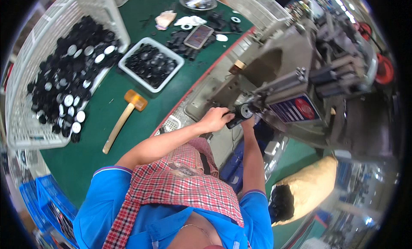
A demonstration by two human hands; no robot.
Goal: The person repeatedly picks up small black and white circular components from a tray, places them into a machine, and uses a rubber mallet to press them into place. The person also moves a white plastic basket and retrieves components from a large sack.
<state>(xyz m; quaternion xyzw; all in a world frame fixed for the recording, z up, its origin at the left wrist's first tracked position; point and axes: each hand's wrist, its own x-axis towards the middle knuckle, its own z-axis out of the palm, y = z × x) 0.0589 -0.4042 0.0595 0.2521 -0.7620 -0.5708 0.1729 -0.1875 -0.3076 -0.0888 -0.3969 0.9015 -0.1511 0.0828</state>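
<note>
My left hand (216,119) is closed round a dark cylindrical part (234,122) at the front of a grey machine (283,71). Beside that part sits a small round wheel-like piece (245,110) with a pale face, close to the machine's metal end. From the other side my right hand (248,122) reaches up to the same spot. Its fingers are hidden behind the wheel-like piece and the machine, so its grip does not show.
On the green table lie a mallet (136,100), a white tub (124,68) of black parts and a phone (199,37). A large white basket (25,139) of black and white round pieces stands left. A bulging tan sack (315,184) is at right.
</note>
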